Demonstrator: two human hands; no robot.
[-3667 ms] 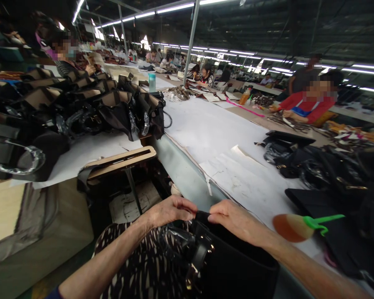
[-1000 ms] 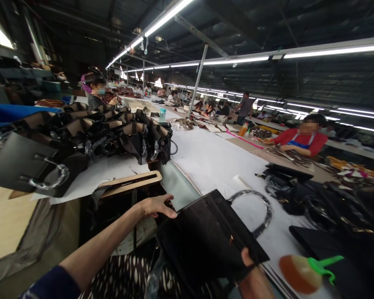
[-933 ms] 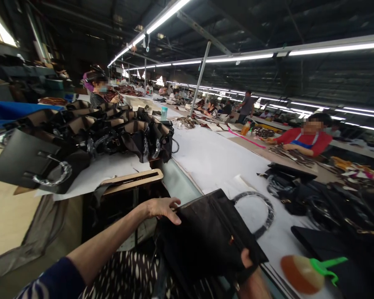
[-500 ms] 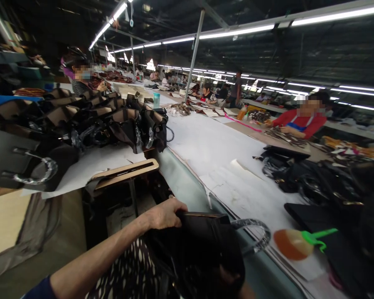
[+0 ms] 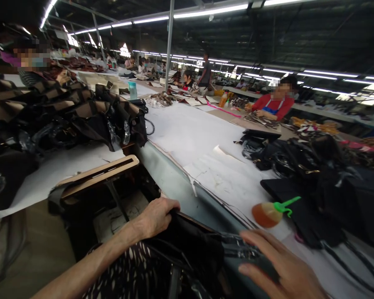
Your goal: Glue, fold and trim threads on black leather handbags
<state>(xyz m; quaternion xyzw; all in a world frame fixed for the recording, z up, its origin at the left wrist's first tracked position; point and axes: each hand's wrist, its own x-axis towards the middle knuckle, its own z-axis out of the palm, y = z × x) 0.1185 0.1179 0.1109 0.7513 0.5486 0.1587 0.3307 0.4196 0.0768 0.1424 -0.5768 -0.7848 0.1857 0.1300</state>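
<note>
Black, one bag (image 5: 199, 247) lies near, over the patterned lap (image 5: 127, 265); the left hand (image 5: 157, 216) grips its rim (image 5: 199, 223), the right hand (image 5: 280, 259) is open beside a plastic-wrapped handle (image 5: 235, 245) (contact unclear). A taut rim should serve best. One green-nozzled bottle (image 5: 266, 214) sits right on the desk (image 5: 187, 128); left-side bags (image 5: 92, 126) overlap past counting.

Left forearm (image 5: 90, 261) slanted up from lower left, bare, wrist nearly straight. Left hand (image 5: 158, 218) was clenched in grip, knuckles up, fingers curled over. Right hand (image 5: 285, 263) was at lower right, loose, fingers pointing left, thumb parted from forefinger, outline slightly blurred. Hands stood well apart.
</note>
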